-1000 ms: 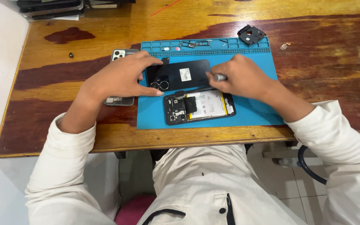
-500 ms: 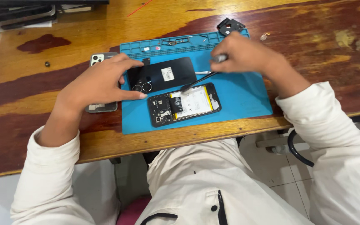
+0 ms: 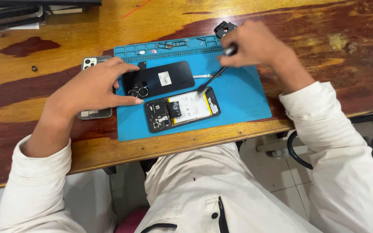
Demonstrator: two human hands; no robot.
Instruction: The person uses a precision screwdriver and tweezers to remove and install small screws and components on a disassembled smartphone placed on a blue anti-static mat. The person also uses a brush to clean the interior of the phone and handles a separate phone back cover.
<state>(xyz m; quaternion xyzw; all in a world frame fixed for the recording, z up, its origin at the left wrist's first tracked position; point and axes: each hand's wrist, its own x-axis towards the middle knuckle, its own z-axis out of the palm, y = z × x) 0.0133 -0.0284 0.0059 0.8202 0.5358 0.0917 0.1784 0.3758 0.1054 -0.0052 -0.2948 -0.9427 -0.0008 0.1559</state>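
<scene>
While my left hand (image 3: 93,88) lies spread at the left edge of the blue mat (image 3: 242,97), its fingers are half open and grip nothing: the thumb tip touches the mat just left of the opened phone (image 3: 182,109), and the forefinger reaches over the top left corner of the black back cover (image 3: 158,79).

Right hand (image 3: 255,45): closed around the handle of a thin tool (image 3: 214,77), held up above the mat's upper right corner. The tool slants down and left; its tip sits at the top right edge of the opened phone, though whether it touches I cannot tell.

Opened phone: flat on the mat, near its front edge, back off, pale battery with a yellow border and dark boards showing.

Back cover: flat on the mat just behind the opened phone, inner side down, two lens rings at its left end, a small white label near the middle.

Second phone (image 3: 92,90): on the wooden table (image 3: 333,26) beside the mat's left edge, mostly under my left hand, camera cluster showing at its top.

Tweezers (image 3: 203,76): on the mat just right of the back cover.

Small black part (image 3: 223,29): on the table at the mat's top right corner, beside my right hand.

Mat tray row: small bits in the compartments along the far edge, too small to tell.
</scene>
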